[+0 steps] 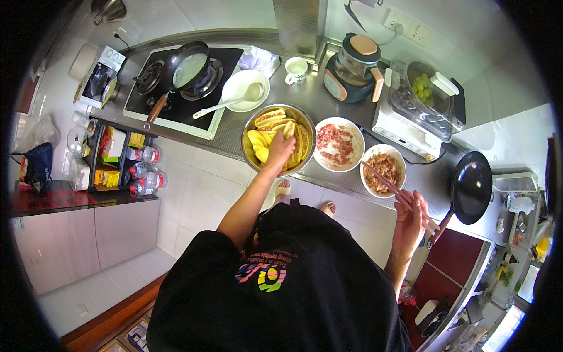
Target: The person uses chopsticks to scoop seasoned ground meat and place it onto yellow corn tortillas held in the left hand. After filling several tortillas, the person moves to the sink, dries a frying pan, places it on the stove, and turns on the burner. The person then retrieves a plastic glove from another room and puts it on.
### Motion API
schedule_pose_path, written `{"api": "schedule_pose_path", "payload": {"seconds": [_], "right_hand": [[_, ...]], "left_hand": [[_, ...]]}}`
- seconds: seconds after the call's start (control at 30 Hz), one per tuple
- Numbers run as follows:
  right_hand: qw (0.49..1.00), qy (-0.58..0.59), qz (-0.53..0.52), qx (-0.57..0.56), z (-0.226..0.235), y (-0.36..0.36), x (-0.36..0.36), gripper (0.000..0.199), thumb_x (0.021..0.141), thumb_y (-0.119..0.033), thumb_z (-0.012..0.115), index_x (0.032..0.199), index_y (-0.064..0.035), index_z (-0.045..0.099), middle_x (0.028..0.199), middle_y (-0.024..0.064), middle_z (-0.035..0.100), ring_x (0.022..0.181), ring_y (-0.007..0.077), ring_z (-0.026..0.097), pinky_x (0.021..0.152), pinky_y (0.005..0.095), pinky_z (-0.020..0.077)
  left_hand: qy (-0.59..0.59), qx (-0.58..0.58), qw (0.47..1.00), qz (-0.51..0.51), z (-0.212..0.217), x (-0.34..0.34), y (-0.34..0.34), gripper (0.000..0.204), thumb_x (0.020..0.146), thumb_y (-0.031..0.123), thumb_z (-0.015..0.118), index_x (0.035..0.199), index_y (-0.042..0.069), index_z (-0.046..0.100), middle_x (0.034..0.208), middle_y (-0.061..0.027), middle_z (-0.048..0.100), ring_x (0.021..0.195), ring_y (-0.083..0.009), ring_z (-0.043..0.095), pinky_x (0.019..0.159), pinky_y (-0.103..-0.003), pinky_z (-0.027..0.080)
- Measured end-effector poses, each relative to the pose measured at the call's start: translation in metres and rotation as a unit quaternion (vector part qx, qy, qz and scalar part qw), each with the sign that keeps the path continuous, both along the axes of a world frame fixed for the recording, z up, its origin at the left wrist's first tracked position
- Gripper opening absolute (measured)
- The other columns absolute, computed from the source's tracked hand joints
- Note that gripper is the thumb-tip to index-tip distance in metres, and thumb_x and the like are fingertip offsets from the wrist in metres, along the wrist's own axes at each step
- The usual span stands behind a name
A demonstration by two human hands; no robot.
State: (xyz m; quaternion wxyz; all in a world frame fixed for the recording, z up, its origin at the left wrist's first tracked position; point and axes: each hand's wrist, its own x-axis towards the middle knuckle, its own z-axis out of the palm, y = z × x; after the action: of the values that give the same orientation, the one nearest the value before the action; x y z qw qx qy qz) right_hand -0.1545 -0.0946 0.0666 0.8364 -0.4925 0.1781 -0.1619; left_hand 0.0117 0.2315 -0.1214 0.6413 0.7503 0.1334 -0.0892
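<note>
Fingers of the left hand curl down onto a yellow piece of food inside the round stainless-steel bowl, which sits at the centre of the frame on the grey metal worktop; whether they pinch the piece or only press on it cannot be told. The bowl holds more yellow pieces, some with reddish filling. The right hand, at right of centre, has its fingers pressed together around a pair of long brown chopsticks, whose tips reach into the white round bowl of brown minced filling just above it. Between the two bowls, touching or nearly touching both, stands a white round bowl of pink chopped meat.

Toward the upper left of the frame a black frying pan with a wooden handle rests on a black gas hob, and just right of it lies a white plate with a white ladle. At upper centre stands a white mug, beside a dark green kettle with a tan lid. Farther right a white appliance with a clear lid shows green grapes inside. A black wok sits at the right edge of the frame, near the right hand.
</note>
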Motion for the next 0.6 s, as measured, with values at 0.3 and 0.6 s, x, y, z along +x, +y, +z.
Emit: {"api": "schedule_pose_path", "payload": {"seconds": [0.3,0.6], "right_hand": [[1.0,0.019,-0.011,0.018,-0.002,-0.003,-0.006,0.024,0.1,-0.013,0.051,0.117,0.0037,0.056,0.111,0.0227,0.063,0.095,0.0298,0.067,0.078,0.0322,0.0589],[1.0,0.012,0.013,-0.014,-0.002,-0.004,-0.005,0.027,0.1,-0.015,0.052,0.118,0.005,0.055,0.111,0.0218,0.063,0.096,0.0284,0.067,0.079,0.0324,0.059]], "left_hand": [[-0.222,0.443,0.869,0.001,0.007,0.003,-0.041,0.026,0.077,0.018,0.061,0.095,0.0,0.053,0.088,-0.0208,0.058,0.086,-0.0389,0.055,0.071,-0.051,0.047],[-0.198,0.431,0.877,-0.084,0.017,-0.017,-0.034,0.054,0.077,0.027,0.07,0.118,-0.004,0.053,0.106,-0.023,0.053,0.098,-0.0409,0.053,0.085,-0.049,0.046]]}}
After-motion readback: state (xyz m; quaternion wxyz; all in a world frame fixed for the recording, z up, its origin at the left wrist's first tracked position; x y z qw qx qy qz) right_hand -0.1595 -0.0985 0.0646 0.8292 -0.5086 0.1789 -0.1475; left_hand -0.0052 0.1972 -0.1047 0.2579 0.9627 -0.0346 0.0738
